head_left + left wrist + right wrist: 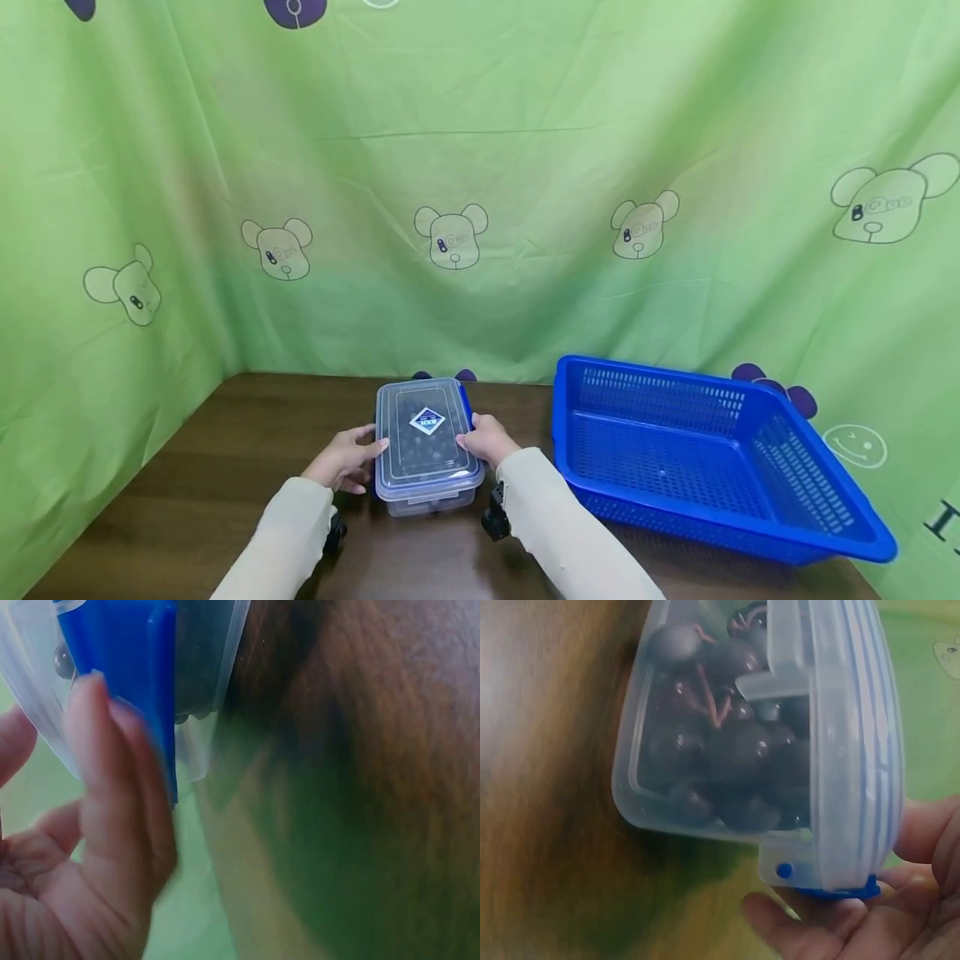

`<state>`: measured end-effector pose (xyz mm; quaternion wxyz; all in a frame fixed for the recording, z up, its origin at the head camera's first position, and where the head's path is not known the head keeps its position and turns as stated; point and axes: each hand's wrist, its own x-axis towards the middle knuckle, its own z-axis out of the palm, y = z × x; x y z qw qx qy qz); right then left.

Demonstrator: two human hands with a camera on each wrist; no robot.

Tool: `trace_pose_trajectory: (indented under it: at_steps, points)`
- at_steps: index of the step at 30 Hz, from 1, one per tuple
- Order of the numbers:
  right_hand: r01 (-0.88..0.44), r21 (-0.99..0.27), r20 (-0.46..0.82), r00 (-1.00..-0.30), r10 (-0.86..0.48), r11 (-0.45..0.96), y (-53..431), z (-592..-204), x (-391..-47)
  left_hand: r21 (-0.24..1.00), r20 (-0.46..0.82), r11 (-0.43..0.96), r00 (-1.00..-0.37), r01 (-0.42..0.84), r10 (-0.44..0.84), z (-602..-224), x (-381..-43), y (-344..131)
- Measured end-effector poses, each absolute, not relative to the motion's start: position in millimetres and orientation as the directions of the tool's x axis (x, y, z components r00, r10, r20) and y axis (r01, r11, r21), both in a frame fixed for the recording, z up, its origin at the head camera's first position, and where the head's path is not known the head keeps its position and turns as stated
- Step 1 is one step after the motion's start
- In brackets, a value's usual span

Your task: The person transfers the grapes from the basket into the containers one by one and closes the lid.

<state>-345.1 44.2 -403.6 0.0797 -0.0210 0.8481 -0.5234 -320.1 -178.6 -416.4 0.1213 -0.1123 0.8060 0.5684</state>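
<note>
A clear plastic food container (411,458) with a clear lid and blue side clips sits on the table between both hands. Through its wall, several dark round fruits (735,750) with pinkish stems show, like grapes. My left hand (347,460) is at its left side, thumb on the lid's edge and fingers against the blue clip (127,667). On the other side, my right hand (491,440) grips the lid's edge, its thumb on top and its fingers around the right blue clip (840,891). A diamond-shaped label (427,420) marks the lid.
To the right stands a large blue plastic basket (660,508) with perforated walls, close to the right forearm. The brown wooden table (225,467) ends at a green curtain (360,317) printed with bear faces, behind and at the sides.
</note>
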Motion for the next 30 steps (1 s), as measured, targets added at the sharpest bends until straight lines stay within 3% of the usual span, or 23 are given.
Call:
trace_pose_trajectory:
  at_steps: [16,25,30]
  points:
    - [0.126,-0.914,-0.194,-0.971,-0.142,0.385,47.0,-406.4,-345.1,0.911,-0.404,0.126,-0.911,-0.392,0.087,-434.8,-319.6,-191.2]
    - [0.117,-0.893,-0.193,-0.972,-0.135,0.434,51.2,-406.6,-344.1,0.891,-0.386,0.270,-0.922,-0.364,0.031,-423.9,-322.6,-186.4]
    - [0.128,-0.899,-0.206,-0.968,-0.146,0.418,50.4,-406.9,-343.0,0.893,-0.380,0.273,-0.925,-0.359,0.028,-421.9,-321.4,-188.3]
